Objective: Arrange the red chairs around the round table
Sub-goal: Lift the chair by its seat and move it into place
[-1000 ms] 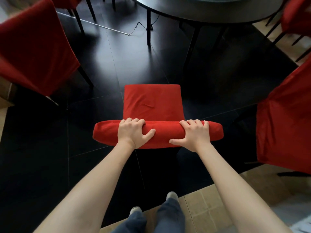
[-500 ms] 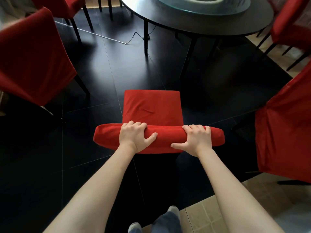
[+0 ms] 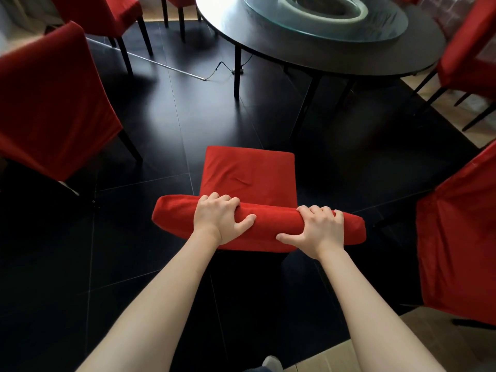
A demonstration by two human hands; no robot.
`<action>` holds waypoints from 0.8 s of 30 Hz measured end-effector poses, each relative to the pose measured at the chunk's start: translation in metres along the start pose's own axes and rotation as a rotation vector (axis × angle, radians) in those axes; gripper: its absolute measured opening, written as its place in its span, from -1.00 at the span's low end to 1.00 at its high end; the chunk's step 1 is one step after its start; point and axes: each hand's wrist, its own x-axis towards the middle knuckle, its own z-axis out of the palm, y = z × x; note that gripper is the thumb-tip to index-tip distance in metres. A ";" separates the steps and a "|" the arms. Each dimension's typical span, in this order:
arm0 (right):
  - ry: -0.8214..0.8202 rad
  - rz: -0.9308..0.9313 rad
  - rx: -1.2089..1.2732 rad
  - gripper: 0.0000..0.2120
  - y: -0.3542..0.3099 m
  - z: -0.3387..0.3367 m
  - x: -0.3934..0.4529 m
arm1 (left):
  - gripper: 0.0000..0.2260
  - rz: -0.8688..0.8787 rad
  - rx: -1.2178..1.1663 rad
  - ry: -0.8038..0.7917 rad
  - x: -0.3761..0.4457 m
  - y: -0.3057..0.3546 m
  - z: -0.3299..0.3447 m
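A red fabric chair point(image 3: 249, 178) stands right in front of me, its seat pointing toward the round black table point(image 3: 335, 60). My left hand point(image 3: 220, 220) grips the top of its backrest left of centre, fingers curled over the front and thumb on the near side. My right hand point(image 3: 319, 229) grips the same backrest right of centre in the same way. A gap of dark floor lies between the seat's front edge and the table legs. The chair's legs are hidden under the seat.
Another red chair point(image 3: 51, 103) stands close on the left and one point(image 3: 461, 237) close on the right. More red chairs stand at the far left point(image 3: 107, 12) and far right point(image 3: 472, 49). A glass turntable point(image 3: 327, 14) lies on the table. A cable point(image 3: 222, 68) runs across the black floor.
The chair and both hands have moved forward toward the table, and the table now fills more of the top of the view. Both grips are unchanged.
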 end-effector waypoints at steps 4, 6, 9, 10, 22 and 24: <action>0.009 0.019 0.001 -0.02 0.003 0.001 0.023 | -0.27 0.008 0.013 -0.007 0.026 -0.002 0.001; 0.009 0.027 -0.004 -0.03 0.003 0.002 0.035 | -0.27 0.009 0.010 -0.008 0.039 -0.005 0.002; 0.012 0.030 -0.007 -0.03 0.004 0.002 0.052 | -0.27 0.016 0.003 0.000 0.055 -0.009 0.004; 0.013 0.033 -0.008 -0.03 0.004 0.001 0.057 | -0.26 0.018 0.005 0.003 0.061 -0.010 0.004; 0.015 0.044 -0.007 -0.02 0.016 -0.006 0.133 | -0.25 0.038 0.016 0.005 0.144 -0.017 0.008; 0.019 0.049 -0.003 -0.02 0.018 -0.006 0.147 | -0.25 0.043 0.014 0.007 0.160 -0.017 0.010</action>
